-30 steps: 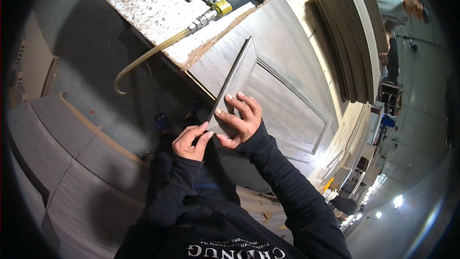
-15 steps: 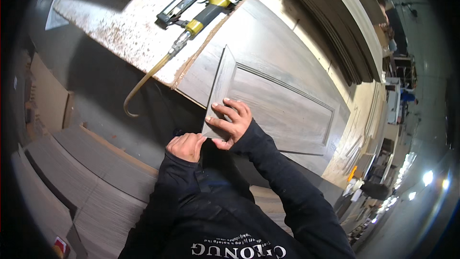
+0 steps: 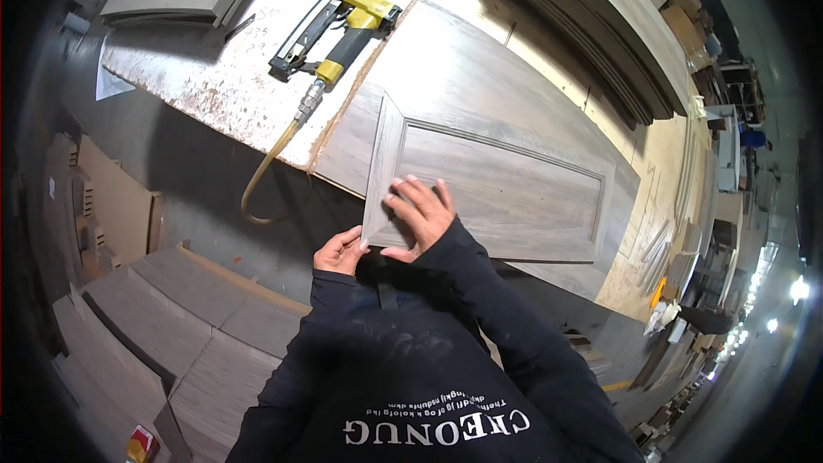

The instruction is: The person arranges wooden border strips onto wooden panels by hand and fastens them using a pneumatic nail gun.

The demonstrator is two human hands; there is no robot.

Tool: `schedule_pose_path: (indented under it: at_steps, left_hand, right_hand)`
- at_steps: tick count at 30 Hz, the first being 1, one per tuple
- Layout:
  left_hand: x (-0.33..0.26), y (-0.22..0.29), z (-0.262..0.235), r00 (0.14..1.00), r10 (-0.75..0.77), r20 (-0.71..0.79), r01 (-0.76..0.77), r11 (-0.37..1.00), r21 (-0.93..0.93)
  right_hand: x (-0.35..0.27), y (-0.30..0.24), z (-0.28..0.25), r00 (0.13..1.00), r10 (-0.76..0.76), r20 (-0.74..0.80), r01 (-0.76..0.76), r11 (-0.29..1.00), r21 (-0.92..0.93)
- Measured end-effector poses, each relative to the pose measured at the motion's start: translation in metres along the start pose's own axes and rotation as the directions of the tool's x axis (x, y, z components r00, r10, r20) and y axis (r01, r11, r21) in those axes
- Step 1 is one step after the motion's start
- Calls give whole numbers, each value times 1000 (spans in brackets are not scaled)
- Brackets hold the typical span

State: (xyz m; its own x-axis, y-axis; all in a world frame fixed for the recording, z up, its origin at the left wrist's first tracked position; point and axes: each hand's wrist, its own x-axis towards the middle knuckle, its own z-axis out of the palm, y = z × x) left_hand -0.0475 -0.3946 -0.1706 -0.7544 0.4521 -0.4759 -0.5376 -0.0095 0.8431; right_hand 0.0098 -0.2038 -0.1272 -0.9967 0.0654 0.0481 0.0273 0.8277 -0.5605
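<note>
Bench [image 3: 244,103] under panel [image 3: 501,189]: your left hand [image 3: 341,252] pinches its corner, right hand [image 3: 427,221] lies spread on it; a loose pinch could drop it.

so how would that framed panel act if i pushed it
The framed panel is probably stiff: its near corner overhangs the board beneath with no visible sag. It may slide fairly easily, since the board's face looks smooth. Broad and flat, it seems unlikely to roll, though pushing it farther over that edge could tip it.
</note>
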Motion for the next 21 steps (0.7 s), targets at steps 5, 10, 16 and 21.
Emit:
schedule_pose_path:
  at_steps: [5, 10, 16, 21]
  left_hand:
    - [-7, -3, 5, 996, 28, -90, -22, 998, 59]
    - [-13, 3, 16, 982, 75, -174, -60, 994, 87]
    - [-13, -6, 14, 971, 114, -208, -70, 976, 206]
    - [-12, -14, 14, 961, 141, -237, -102, 980, 169]
  right_hand:
    - [-9, 10, 4, 999, 30, 15, -30, 998, -59]
    - [-9, 8, 5, 999, 34, 23, -31, 996, -88]
    - [-10, 10, 6, 998, 50, 38, -46, 995, -93]
    - [-10, 11, 8, 998, 42, 39, -38, 995, -96]
